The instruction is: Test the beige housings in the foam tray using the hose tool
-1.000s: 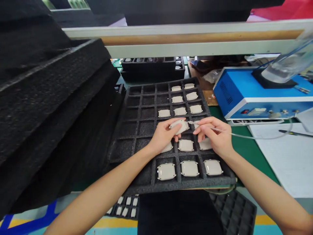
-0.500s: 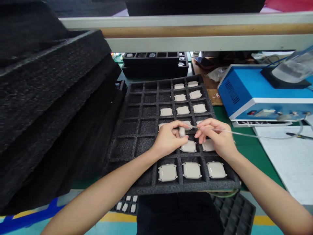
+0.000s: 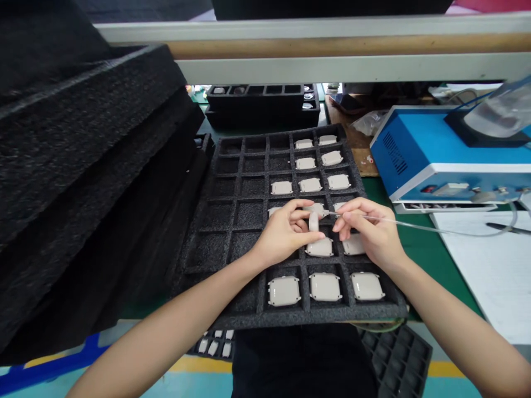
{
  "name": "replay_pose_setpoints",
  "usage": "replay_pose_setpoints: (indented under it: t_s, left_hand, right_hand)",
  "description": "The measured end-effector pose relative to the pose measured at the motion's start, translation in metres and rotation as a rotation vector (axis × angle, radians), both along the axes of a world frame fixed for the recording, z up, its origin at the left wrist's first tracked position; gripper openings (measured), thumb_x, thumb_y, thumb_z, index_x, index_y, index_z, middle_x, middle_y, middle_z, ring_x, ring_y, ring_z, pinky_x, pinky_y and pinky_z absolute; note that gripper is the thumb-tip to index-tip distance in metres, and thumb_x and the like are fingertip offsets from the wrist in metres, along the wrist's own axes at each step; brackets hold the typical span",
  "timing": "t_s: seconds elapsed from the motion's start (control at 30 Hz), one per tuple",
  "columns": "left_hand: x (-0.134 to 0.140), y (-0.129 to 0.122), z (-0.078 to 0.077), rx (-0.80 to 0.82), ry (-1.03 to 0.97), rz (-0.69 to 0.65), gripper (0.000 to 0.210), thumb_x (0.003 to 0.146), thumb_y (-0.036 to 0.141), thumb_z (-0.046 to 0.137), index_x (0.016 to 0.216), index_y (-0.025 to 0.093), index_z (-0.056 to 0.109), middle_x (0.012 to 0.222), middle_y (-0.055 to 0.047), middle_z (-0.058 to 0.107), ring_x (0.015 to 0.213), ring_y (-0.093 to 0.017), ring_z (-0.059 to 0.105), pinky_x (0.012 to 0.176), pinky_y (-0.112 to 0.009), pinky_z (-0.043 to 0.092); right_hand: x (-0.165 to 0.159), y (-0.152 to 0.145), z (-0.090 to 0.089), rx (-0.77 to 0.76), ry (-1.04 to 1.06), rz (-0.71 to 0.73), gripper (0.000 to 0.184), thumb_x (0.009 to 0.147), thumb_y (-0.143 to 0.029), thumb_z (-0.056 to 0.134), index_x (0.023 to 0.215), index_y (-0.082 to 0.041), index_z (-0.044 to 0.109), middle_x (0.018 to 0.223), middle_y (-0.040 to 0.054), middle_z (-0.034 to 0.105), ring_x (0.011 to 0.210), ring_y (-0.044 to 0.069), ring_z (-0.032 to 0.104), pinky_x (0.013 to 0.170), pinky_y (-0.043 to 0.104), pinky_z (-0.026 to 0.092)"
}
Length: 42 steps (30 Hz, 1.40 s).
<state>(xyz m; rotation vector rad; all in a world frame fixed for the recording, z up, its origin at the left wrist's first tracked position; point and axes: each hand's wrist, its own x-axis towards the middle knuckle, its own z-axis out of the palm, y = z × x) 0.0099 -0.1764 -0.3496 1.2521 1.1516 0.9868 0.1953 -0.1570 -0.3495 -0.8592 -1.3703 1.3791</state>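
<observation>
Green tabletop, one black tray, left hand pinching one pale case, right hand pinching one tube

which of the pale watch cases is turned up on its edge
The watch case in the left hand: its narrow side faces the camera, while those visible in the black foam tray show their broad faces.

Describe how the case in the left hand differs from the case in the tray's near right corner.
The held case shows its narrow edge; the corner case shows its broad face. The held case is in the left hand; the corner case lies flat in the black tray. Both are pale.
</observation>
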Motion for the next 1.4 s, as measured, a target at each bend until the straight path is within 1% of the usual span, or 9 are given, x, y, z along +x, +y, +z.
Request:
replay_pose_setpoints:
  t_s: [0.07,0.13,0.2,0.27,0.4,0.57,0.77,1.2,1.4]
  left_hand:
    - [-0.0008,0.0006,0.0021,0.000,-0.072,0.002,0.055,0.056,0.019,0.082,0.107,0.013,0.061,0.103,-0.011,0.072,0.078,-0.015,0.066,0.070,-0.025,0.050]
    - [-0.0018,0.0010,0.0032,0.023,-0.130,-0.006,0.051,0.056,0.018,0.082,0.104,0.014,0.064,0.105,-0.010,0.072,0.095,-0.021,0.067,0.083,-0.029,0.050]
    - [-0.0025,0.0013,0.0029,0.028,-0.191,-0.021,0.051,0.057,0.017,0.082,0.105,0.015,0.065,0.108,-0.010,0.072,0.103,-0.024,0.065,0.090,-0.034,0.049]
    - [-0.0022,0.0016,0.0018,0.024,-0.219,-0.048,0.051,0.057,0.016,0.082,0.106,0.016,0.066,0.109,-0.010,0.071,0.104,-0.025,0.065,0.091,-0.036,0.049]
    - [-0.0005,0.0023,0.0005,0.030,-0.191,-0.072,0.052,0.057,0.016,0.083,0.107,0.016,0.068,0.108,-0.009,0.072,0.104,-0.026,0.066,0.093,-0.038,0.049]
    - [-0.0011,0.0030,0.0003,0.038,-0.159,-0.089,0.053,0.060,0.016,0.081,0.111,0.017,0.067,0.108,-0.008,0.072,0.100,-0.024,0.067,0.087,-0.033,0.053]
    - [-0.0024,0.0038,-0.0008,0.049,-0.169,-0.129,0.057,0.059,0.015,0.082,0.114,0.017,0.066,0.109,-0.008,0.071,0.098,-0.022,0.067,0.083,-0.028,0.054]
    - [-0.0039,0.0028,-0.0020,0.069,-0.148,-0.164,0.054,0.064,0.015,0.079,0.116,0.020,0.065,0.111,-0.006,0.071,0.101,-0.021,0.066,0.081,-0.025,0.055]
    - [-0.0027,0.0032,-0.0013,0.056,-0.139,-0.155,0.055,0.064,0.016,0.080,0.117,0.019,0.065,0.110,-0.006,0.071,0.101,-0.022,0.066,0.083,-0.026,0.055]
  right_hand:
    - [0.0008,-0.0014,0.0009,0.016,0.022,0.020,0.008,0.080,-0.025,0.065,0.081,-0.016,0.066,0.063,0.0012,0.070,0.043,0.011,0.059,0.045,0.023,0.049]
    - [0.0015,-0.0030,0.0021,0.028,0.045,0.047,0.008,0.080,-0.024,0.065,0.081,-0.017,0.066,0.063,0.0013,0.070,0.043,0.011,0.060,0.044,0.023,0.049]
    - [0.0020,-0.0043,0.0032,0.028,0.056,0.070,0.009,0.080,-0.025,0.065,0.081,-0.017,0.066,0.063,0.0015,0.071,0.043,0.012,0.060,0.044,0.024,0.050]
    - [0.0022,-0.0050,0.0039,0.021,0.051,0.076,0.009,0.080,-0.026,0.065,0.080,-0.017,0.067,0.063,0.0016,0.070,0.043,0.012,0.060,0.044,0.024,0.050]
    - [0.0030,-0.0049,0.0038,0.026,0.018,0.042,0.007,0.079,-0.023,0.063,0.077,-0.017,0.067,0.059,0.0007,0.069,0.041,0.012,0.060,0.043,0.024,0.050]
    - [0.0041,-0.0048,0.0037,0.058,0.003,0.005,0.008,0.079,-0.019,0.060,0.074,-0.017,0.066,0.055,0.0002,0.067,0.040,0.012,0.059,0.041,0.024,0.050]
    - [0.0038,-0.0048,0.0045,0.091,0.006,-0.003,0.008,0.080,-0.017,0.060,0.075,-0.015,0.066,0.055,0.0005,0.067,0.041,0.011,0.059,0.042,0.022,0.050]
    - [0.0035,-0.0037,0.0033,0.119,-0.020,-0.009,0.009,0.079,-0.014,0.059,0.074,-0.016,0.066,0.055,-0.0008,0.067,0.041,0.010,0.060,0.041,0.020,0.049]
    - [0.0028,-0.0030,0.0038,0.089,0.003,-0.004,0.009,0.078,-0.012,0.059,0.074,-0.015,0.066,0.054,-0.0003,0.067,0.041,0.010,0.060,0.042,0.019,0.049]
